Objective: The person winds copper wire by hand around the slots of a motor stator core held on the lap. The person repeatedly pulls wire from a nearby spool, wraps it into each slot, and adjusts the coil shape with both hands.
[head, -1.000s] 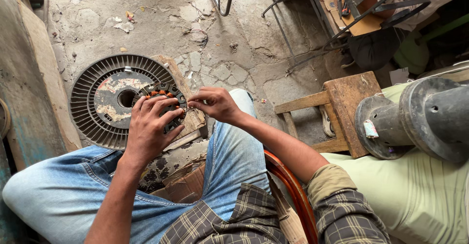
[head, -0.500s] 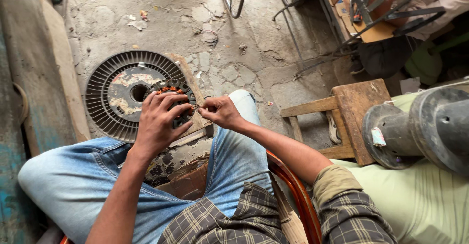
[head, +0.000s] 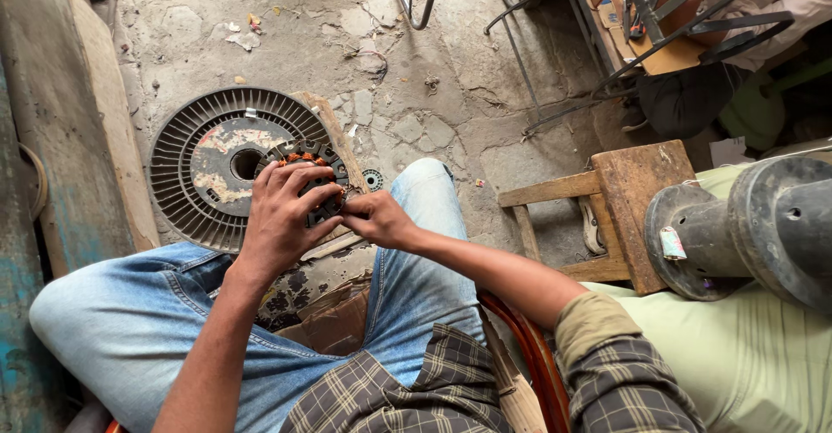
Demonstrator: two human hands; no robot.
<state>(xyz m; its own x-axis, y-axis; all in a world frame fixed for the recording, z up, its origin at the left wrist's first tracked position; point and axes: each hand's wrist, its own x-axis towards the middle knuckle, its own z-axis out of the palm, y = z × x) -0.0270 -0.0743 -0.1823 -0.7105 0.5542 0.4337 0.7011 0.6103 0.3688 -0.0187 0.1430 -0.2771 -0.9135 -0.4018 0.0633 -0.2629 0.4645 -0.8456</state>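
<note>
Seated person, stator (head: 314, 182) braced over knees. Left hand (head: 282, 212) clamps it steady; right hand (head: 374, 219) pinches at its rim. Fan disc (head: 186, 169) on floor beyond.

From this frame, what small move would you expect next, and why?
Probably the right hand draws or tucks something fine at the stator's edge, though that is too small to make out. The left hand grips the dark ring with copper-coloured windings from above, and the right hand's fingertips pinch at its lower right rim.

The right hand (head: 377, 219) has dropped lower beside the stator (head: 314, 177).
</note>
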